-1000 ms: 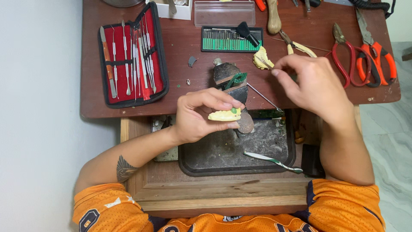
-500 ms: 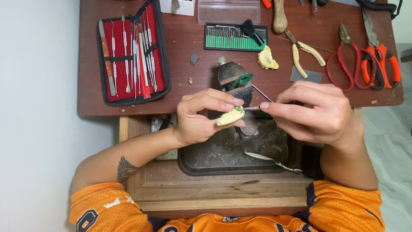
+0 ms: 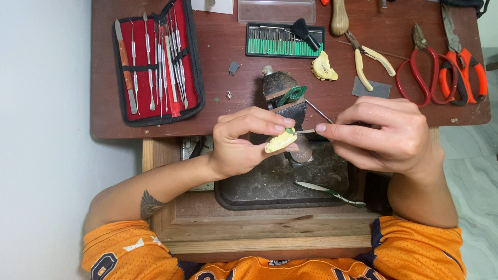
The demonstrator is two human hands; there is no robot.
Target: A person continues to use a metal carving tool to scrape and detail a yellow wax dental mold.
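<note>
You wear an orange short-sleeved jersey [image 3: 140,251] with dark navy trim, white star marks and a dark number; your left forearm [image 3: 155,194] bears a dark wing-like tattoo [image 3: 150,204]; both hands bare

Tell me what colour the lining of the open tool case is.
Red, with a black edge; the tool case shows clearly in the head view.

Over the dark tray [image 3: 332,199], the left hand [image 3: 244,142] pinches a yellow dental cast [image 3: 280,141] while the right hand [image 3: 386,135] touches a thin metal tool [image 3: 305,131] to it.
</note>
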